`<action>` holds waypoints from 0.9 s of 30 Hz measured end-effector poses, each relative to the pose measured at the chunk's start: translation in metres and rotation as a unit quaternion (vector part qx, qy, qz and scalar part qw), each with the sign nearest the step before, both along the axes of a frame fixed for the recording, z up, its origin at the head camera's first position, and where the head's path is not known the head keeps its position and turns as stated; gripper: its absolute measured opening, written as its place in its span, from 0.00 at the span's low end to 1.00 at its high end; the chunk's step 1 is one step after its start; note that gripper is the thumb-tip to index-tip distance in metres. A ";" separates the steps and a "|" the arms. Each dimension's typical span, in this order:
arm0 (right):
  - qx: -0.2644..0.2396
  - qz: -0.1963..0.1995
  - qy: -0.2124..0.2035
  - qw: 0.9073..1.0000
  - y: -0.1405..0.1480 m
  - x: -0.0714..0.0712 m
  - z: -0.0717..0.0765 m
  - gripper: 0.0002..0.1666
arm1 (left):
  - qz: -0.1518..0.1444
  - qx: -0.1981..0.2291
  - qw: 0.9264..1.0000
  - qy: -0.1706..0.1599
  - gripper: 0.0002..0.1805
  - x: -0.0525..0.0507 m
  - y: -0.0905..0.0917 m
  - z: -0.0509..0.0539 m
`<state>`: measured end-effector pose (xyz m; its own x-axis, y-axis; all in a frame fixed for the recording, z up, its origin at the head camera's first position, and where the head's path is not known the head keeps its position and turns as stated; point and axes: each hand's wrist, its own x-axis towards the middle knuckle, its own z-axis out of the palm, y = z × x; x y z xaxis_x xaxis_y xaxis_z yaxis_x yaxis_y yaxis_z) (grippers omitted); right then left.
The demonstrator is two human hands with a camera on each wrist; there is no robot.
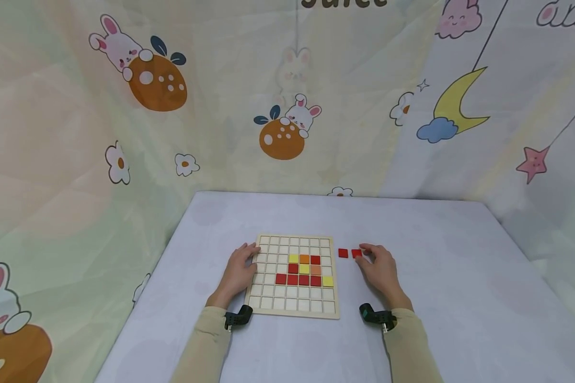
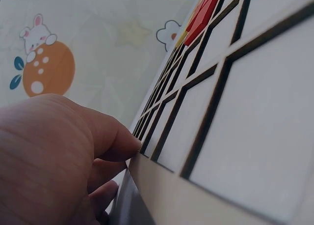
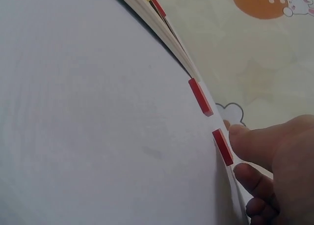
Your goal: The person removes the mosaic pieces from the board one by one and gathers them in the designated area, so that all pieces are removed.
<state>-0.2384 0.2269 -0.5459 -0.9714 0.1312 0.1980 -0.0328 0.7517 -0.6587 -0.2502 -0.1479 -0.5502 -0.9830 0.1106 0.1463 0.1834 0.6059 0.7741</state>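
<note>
A light wooden grid board (image 1: 297, 315) lies on the table, with red, orange and yellow square tiles in several cells. My left hand (image 1: 238, 272) is at the board's left edge; thumb and fingers touch that side, spread apart. In the left wrist view the thumb of the left hand (image 2: 54, 156) meets the board's rim (image 2: 162, 185). Right of the board a red tile (image 1: 356, 254) lies flat, with my right hand (image 1: 379, 268) beside it. Thumb and index finger stand apart at its right side (image 3: 235, 136). Another red tile (image 1: 343, 253) lies between it and the board.
A pale cloth covers the table (image 1: 460, 255). Behind it hangs a backdrop (image 1: 364, 149) printed with rabbits, flowers and a moon. A dark wrist device (image 1: 239, 316) sits on the left wrist, and a similar device (image 1: 376, 315) on the right.
</note>
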 end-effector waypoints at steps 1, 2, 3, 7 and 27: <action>-0.002 -0.002 -0.001 1.000 0.000 0.000 0.000 0.22 | -0.001 0.000 1.000 0.000 0.24 0.000 0.000 0.000; -0.003 -0.004 -0.002 1.000 -0.001 0.001 0.000 0.22 | -0.001 0.000 1.000 0.000 0.24 0.000 0.000 -0.001; -0.005 -0.007 -0.003 1.000 -0.001 0.001 0.000 0.22 | -0.002 0.001 1.000 0.002 0.24 -0.001 0.000 -0.001; -0.008 -0.014 0.001 1.000 -0.001 0.000 0.001 0.21 | -0.002 0.000 1.000 0.004 0.24 -0.001 0.000 -0.001; -0.029 0.019 0.002 0.999 -0.027 0.021 0.013 0.16 | 0.001 -0.009 1.000 0.000 0.23 0.001 0.001 0.003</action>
